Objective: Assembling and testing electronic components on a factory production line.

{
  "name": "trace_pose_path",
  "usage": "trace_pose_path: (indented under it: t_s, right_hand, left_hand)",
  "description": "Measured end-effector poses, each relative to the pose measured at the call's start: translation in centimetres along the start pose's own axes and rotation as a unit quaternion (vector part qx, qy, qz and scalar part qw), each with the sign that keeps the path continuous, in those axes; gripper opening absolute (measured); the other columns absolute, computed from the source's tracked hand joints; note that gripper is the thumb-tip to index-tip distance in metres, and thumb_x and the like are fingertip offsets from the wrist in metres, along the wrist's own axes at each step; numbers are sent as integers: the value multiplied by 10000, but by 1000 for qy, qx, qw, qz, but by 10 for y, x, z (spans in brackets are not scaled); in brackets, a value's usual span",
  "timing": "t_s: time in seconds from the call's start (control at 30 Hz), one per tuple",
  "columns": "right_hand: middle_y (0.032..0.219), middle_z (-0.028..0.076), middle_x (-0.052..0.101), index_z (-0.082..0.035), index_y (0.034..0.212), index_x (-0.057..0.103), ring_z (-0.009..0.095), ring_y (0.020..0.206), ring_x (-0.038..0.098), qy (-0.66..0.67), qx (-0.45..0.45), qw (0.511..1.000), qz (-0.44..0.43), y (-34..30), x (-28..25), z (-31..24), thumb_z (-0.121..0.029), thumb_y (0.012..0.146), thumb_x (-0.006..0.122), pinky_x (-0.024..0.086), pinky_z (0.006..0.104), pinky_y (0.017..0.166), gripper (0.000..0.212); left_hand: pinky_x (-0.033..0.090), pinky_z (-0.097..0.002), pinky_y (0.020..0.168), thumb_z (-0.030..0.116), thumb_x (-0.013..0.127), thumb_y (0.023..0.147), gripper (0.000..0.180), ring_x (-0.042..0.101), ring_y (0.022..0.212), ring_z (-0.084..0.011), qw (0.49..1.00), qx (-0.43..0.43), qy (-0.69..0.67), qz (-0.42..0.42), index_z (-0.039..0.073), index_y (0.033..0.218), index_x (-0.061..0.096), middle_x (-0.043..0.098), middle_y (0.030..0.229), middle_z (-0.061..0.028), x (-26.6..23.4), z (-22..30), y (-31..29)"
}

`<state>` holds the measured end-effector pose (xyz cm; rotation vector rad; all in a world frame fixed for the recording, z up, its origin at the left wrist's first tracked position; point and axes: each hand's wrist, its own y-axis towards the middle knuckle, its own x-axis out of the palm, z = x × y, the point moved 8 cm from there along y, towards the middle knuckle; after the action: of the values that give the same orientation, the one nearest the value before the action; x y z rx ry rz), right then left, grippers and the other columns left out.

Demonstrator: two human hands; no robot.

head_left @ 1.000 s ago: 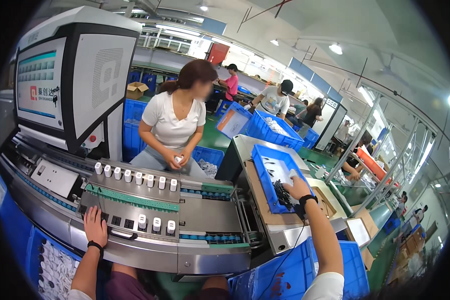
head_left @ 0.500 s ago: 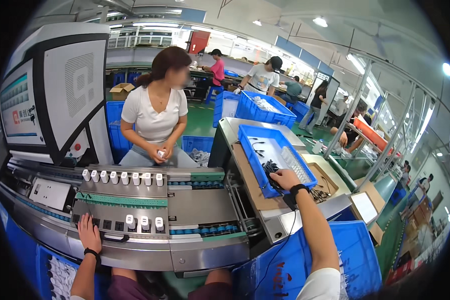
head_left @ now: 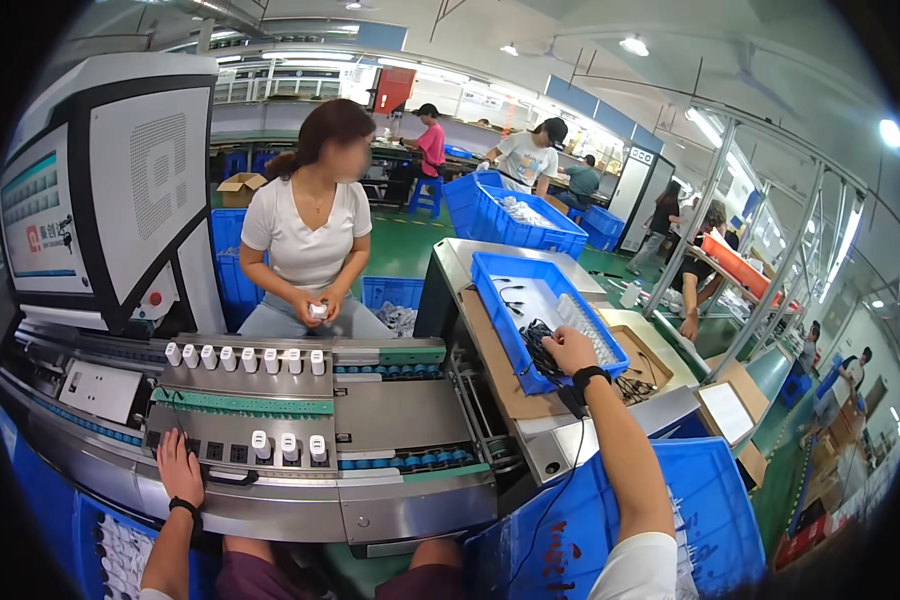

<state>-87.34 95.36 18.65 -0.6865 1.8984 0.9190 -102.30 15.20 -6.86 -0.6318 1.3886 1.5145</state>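
My left hand [head_left: 178, 464] lies with its fingers stretched out on the front edge of the metal fixture plate [head_left: 160, 432], beside a row of black sockets [head_left: 215, 450]. White plug-in chargers [head_left: 288, 445] stand in some front sockets, and a longer row of chargers [head_left: 248, 358] stands at the back. Between the rows runs a green strip [head_left: 250, 402]. Over to the right, my right hand [head_left: 572, 352] reaches into a blue tray [head_left: 492, 300], its fingers closed at a bundle of black cables [head_left: 535, 345]. The fingertips are partly hidden.
A seated co-worker [head_left: 315, 220] across the conveyor holds a small white piece. A cabinet with a screen [head_left: 45, 220] stands left. Blue bins [head_left: 610, 520] sit below my right arm, where a black cord hangs. Metal posts [head_left: 695, 215] rise at the right.
My right hand has shifted slightly up and back in the blue tray, and the cable bundle beside it is now more exposed. My left hand stays put.
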Motion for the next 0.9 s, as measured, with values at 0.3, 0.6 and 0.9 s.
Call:
trace_pose_path:
  t_s: [0.3, 0.6, 0.9]
  right_hand:
    - [920, 181, 752, -57, 959, 710, 399, 937, 721, 65, 3, 998, 25, 18, 5, 31, -377, 914, 690, 555, 471, 861, 324]
    - [773, 165, 718, -33, 998, 605, 352, 734, 715, 103, 4, 960, 260, 13, -34, 28, -247, 1033, 543, 541, 460, 720, 225]
    - [926, 261, 705, -44, 1079, 586, 500, 891, 660, 59, 14, 945, 323, -11, -68, -2, -281, 1066, 514, 497, 562, 766, 248]
  left_hand:
    - [189, -509, 1281, 206, 487, 1018, 482, 330, 1529, -317, 1000, 5, 1, -2, 12, 1457, 521, 437, 1603, -132, 3, -1, 2]
    - [200, -510, 1276, 197, 481, 1021, 477, 330, 1528, -321, 1000, 13, 9, 9, -1, 1454, 518, 431, 1608, -132, 6, -5, 1]
    - [209, -515, 1271, 200, 489, 1016, 478, 337, 1523, -331, 1000, 18, 5, 19, 4, 1451, 524, 436, 1605, -135, 8, -7, 2]
